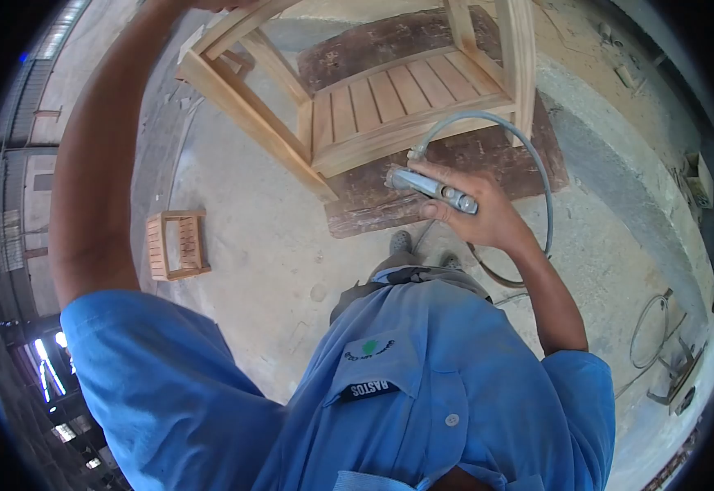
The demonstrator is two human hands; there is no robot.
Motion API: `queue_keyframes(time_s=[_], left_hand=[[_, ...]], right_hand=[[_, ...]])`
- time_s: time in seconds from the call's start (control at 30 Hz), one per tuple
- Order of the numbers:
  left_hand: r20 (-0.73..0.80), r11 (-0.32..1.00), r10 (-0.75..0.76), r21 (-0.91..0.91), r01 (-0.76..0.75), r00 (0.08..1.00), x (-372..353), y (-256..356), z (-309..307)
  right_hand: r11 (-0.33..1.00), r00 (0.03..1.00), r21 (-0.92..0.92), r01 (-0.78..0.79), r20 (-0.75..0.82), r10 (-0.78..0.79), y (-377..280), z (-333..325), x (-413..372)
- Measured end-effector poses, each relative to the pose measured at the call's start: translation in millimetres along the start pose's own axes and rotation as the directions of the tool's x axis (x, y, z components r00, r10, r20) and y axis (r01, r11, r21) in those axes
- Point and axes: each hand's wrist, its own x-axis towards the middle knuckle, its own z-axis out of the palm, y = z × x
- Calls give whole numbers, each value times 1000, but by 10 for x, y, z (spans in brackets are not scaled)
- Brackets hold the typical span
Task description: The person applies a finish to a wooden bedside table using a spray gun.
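Observation:
A wooden chair frame point(251, 123) with a slatted seat point(398, 94) lies tilted on a dark, worn board in front of me. My right hand point(476, 200) is closed around a silver metal air tool point(431, 189), from which a grey hose point(550, 192) loops round to the right. The tool's head is just below the chair's lower rail and appears apart from it. At the top edge, only a sliver of my left hand point(214, 3) shows beside the chair's upper end. Its fingers are cut off by the frame, so its grip is hidden.
The dark board point(373, 214) rests on the concrete floor point(267, 327). A smaller slatted wooden piece point(179, 244) stands to the left. Along the right runs a raised concrete ledge point(619, 155). A coiled hose point(650, 331) lies at lower right, near a metal-legged object.

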Motion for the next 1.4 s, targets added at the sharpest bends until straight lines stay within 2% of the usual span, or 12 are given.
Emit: queue_keyframes(time_s=[0.13,0.23,0.33,0.43,0.57,0.63,0.8,0.9,1.03,1.23,1.33,1.4], left_hand=[[-141,947,208,-218,-236,968,259,-317,439],[-385,767,38,-580,-274,922,75,-157,768],[-503,674,-155,-683,-281,851,-44,95,950],[-607,752,-189,-595,-284,772,-6,146,996],[-528,717,-223,-659,-229,819,101,144,992],[-562,787,-183,-575,-222,807,54,164,1004],[-613,869,-137,-451,-202,778,56,55,1116],[-619,882,-161,-440,-169,768,70,80,1129],[-647,890,-180,-428,-157,741,32,129,1170],[-645,883,-226,-452,-126,730,-236,318,1155],[-608,874,-234,-473,-110,759,-388,352,1129],[-581,871,-230,-480,-101,780,-450,372,1110]], right_hand=[[998,989,-61,36,-138,-44,-102,-194,-129],[994,968,-108,-7,-251,-20,-140,-406,-239],[979,905,-202,2,-416,-88,-207,-598,-397],[935,824,-354,-37,-540,-172,-440,-798,-532],[911,718,-398,-110,-665,-204,-926,-886,-609],[860,675,-493,-133,-680,-286,-1029,-738,-669],[775,667,-544,-321,-711,-223,-855,-347,-740],[765,632,-412,-495,-775,-9,-695,80,-851],[740,607,-403,-539,-794,10,-909,391,-683],[533,641,-723,-439,-668,-378,-1523,407,84],[531,604,-699,-479,-701,-379,-1521,452,350],[520,582,-593,-615,-786,-208,-1317,470,312]])
